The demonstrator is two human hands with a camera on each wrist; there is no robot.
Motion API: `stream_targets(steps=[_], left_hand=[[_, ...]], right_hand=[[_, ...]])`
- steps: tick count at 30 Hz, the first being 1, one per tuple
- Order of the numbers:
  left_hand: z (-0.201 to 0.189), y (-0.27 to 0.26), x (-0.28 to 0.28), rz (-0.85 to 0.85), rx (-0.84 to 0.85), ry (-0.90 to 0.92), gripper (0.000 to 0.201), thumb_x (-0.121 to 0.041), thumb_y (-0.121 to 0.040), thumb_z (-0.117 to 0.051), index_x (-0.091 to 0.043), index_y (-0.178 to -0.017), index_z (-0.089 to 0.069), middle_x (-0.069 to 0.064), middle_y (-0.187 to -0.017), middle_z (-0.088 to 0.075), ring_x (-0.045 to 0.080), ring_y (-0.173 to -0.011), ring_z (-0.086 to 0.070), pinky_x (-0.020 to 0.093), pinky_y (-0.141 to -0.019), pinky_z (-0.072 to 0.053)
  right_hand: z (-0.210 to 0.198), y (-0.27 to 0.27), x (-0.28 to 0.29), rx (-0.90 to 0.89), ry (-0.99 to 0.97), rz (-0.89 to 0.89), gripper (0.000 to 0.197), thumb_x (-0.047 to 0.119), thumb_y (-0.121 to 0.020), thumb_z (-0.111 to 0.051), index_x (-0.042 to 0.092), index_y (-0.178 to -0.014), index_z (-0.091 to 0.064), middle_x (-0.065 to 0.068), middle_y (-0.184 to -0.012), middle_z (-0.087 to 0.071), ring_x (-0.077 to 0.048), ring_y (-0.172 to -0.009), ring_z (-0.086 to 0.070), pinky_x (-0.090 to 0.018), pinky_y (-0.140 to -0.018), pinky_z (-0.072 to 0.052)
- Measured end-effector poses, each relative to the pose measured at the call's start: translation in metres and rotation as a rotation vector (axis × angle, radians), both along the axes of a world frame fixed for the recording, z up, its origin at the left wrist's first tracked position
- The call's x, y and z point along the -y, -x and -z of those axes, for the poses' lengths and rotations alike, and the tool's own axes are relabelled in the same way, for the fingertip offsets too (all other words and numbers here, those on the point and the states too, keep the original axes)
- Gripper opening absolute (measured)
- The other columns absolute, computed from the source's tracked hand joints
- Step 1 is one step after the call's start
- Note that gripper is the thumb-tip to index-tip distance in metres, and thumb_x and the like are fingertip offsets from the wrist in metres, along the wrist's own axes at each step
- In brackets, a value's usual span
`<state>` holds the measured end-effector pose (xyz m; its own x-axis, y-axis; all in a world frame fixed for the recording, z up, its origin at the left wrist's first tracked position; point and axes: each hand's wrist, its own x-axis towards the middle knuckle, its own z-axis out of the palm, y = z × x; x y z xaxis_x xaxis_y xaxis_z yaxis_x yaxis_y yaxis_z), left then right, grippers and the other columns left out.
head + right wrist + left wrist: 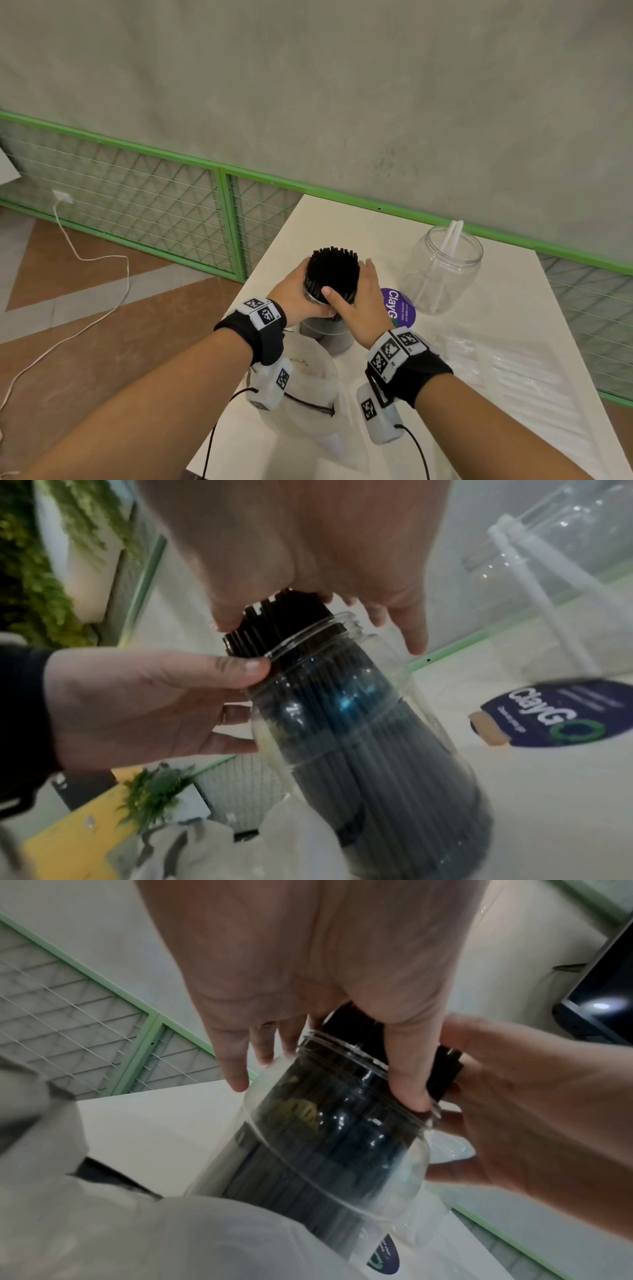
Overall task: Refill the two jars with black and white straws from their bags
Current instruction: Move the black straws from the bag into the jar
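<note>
A thick bundle of black straws [334, 270] stands in a clear jar [329, 334] on the white table [342, 222], its tops well above the rim. My left hand [301, 291] grips the jar's neck from the left, thumb at the rim [253, 666]. From the right, my right hand [359, 291] wraps round the straws just above the rim, its thumb across them. A second clear jar [442, 270] stands to the right with two white straws [448, 240] in it. The clear bag of white straws [513, 370] lies flat at the front right.
A crumpled translucent bag [308, 387] lies on the table under my left wrist. A round purple sticker [399, 306] sits between the jars. The table's left edge drops to the floor, where a white cable [102, 257] runs. Green mesh fencing [154, 205] lines the wall.
</note>
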<state>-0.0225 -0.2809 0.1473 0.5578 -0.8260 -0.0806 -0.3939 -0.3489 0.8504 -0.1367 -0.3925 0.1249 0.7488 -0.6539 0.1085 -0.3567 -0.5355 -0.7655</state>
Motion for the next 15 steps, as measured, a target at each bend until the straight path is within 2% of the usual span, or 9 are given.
stream_targets(steps=[2,3,5,6,10,12,15], left_hand=[[0.001,0.002,0.0,-0.059,0.024,-0.029,0.124,-0.035,-0.057,-0.085,-0.022,-0.148,-0.002,-0.004,-0.142,-0.039,0.016,-0.127,-0.041,0.033,-0.106,-0.035],[0.0,0.003,0.001,-0.07,0.09,-0.034,0.126,-0.036,-0.058,-0.083,-0.024,-0.148,0.004,-0.001,-0.151,-0.027,0.018,-0.135,-0.033,0.037,-0.111,-0.03],[-0.001,0.005,0.003,-0.022,0.273,-0.068,0.115,-0.035,-0.066,-0.077,-0.026,-0.149,0.002,-0.001,-0.158,-0.005,0.018,-0.144,-0.013,0.037,-0.117,-0.016],[-0.001,0.005,0.004,0.02,0.342,-0.105,0.109,-0.036,-0.07,-0.075,-0.025,-0.149,-0.001,-0.002,-0.158,0.001,0.018,-0.145,-0.009,0.035,-0.117,-0.014],[-0.002,0.001,0.008,0.081,0.378,-0.194,0.105,-0.045,-0.07,-0.073,-0.023,-0.15,-0.007,-0.007,-0.158,0.006,0.018,-0.143,-0.016,0.033,-0.112,-0.019],[-0.004,0.0,0.007,0.087,0.405,-0.196,0.107,-0.045,-0.07,-0.074,-0.023,-0.15,-0.007,-0.005,-0.158,0.005,0.019,-0.144,-0.009,0.034,-0.114,-0.014],[-0.007,0.001,0.002,0.09,0.421,-0.192,0.109,-0.041,-0.07,-0.076,-0.025,-0.15,-0.004,0.0,-0.158,0.004,0.022,-0.145,-0.002,0.039,-0.116,-0.01]], right_hand=[[-0.008,0.002,-0.002,0.035,-0.002,0.01,0.105,0.071,-0.071,-0.056,0.025,-0.149,-0.004,-0.002,-0.158,-0.014,-0.027,-0.141,-0.026,-0.05,-0.112,-0.03],[-0.012,0.004,-0.002,0.025,0.058,-0.034,0.103,0.065,-0.075,-0.059,0.023,-0.15,-0.001,-0.001,-0.16,-0.008,-0.025,-0.143,-0.021,-0.048,-0.115,-0.026],[-0.017,0.005,0.0,-0.12,0.247,-0.147,0.094,0.063,-0.084,-0.051,0.019,-0.151,-0.003,-0.001,-0.161,-0.001,-0.022,-0.147,-0.006,-0.047,-0.118,-0.018],[-0.02,0.005,0.001,-0.203,0.298,-0.178,0.089,0.063,-0.086,-0.046,0.018,-0.151,-0.006,-0.001,-0.161,0.001,-0.022,-0.148,-0.002,-0.047,-0.118,-0.015],[-0.031,0.002,0.007,-0.304,0.339,-0.197,0.079,0.06,-0.091,-0.039,0.015,-0.151,-0.013,-0.002,-0.161,-0.007,-0.021,-0.148,0.003,-0.044,-0.119,-0.007],[-0.035,0.005,0.01,-0.29,0.308,-0.252,0.076,0.055,-0.093,-0.043,0.015,-0.151,-0.015,-0.002,-0.161,-0.006,-0.022,-0.147,-0.002,-0.041,-0.119,-0.01],[-0.04,0.014,0.018,-0.162,0.221,-0.307,0.072,0.044,-0.093,-0.051,0.018,-0.15,-0.015,0.004,-0.161,0.004,-0.023,-0.142,-0.024,-0.042,-0.113,-0.03]])
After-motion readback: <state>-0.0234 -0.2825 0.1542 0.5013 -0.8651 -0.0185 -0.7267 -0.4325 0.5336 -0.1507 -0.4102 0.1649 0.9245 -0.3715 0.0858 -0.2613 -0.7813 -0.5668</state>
